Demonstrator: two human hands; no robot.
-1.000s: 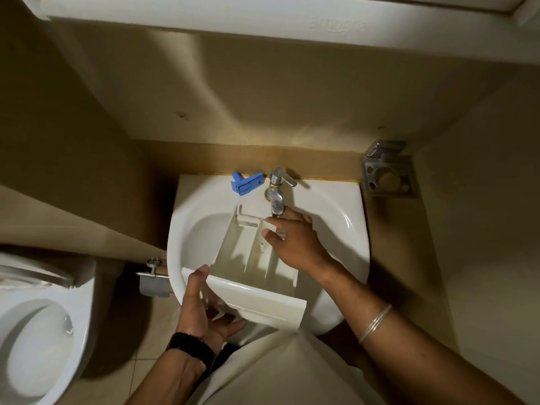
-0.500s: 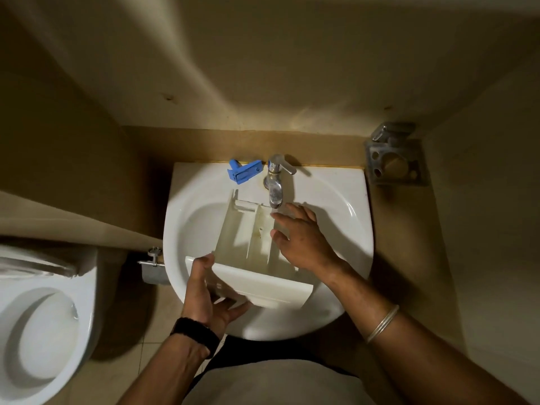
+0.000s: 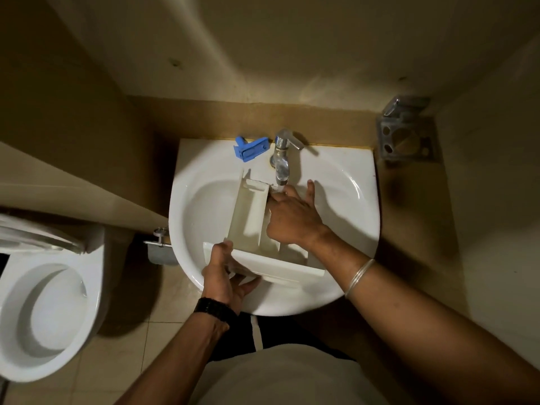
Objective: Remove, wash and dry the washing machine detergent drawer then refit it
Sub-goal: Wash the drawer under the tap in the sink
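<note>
The white detergent drawer (image 3: 251, 211) lies tilted in the white sink (image 3: 350, 200), its front panel toward me and its far end under the chrome tap (image 3: 282, 159). Water runs from the spout onto the drawer's far end. My left hand (image 3: 225, 273) grips the left end of the front panel, thumb on top and fingers underneath. My right hand (image 3: 292, 217) lies flat over the drawer's right compartments, fingers straight and reaching to the water stream. A blue insert (image 3: 251, 149) from the drawer rests on the sink's back ledge, left of the tap.
A white toilet (image 3: 43, 311) stands at the lower left. A metal wall holder (image 3: 406, 133) is fixed to the right of the sink. A small metal fitting (image 3: 159, 244) sits by the sink's left edge. Tiled walls close in on both sides.
My right hand has slid further up the drawer, fingertips now at the running water. The left hand keeps its grip on the front panel. The view has tipped downward.
</note>
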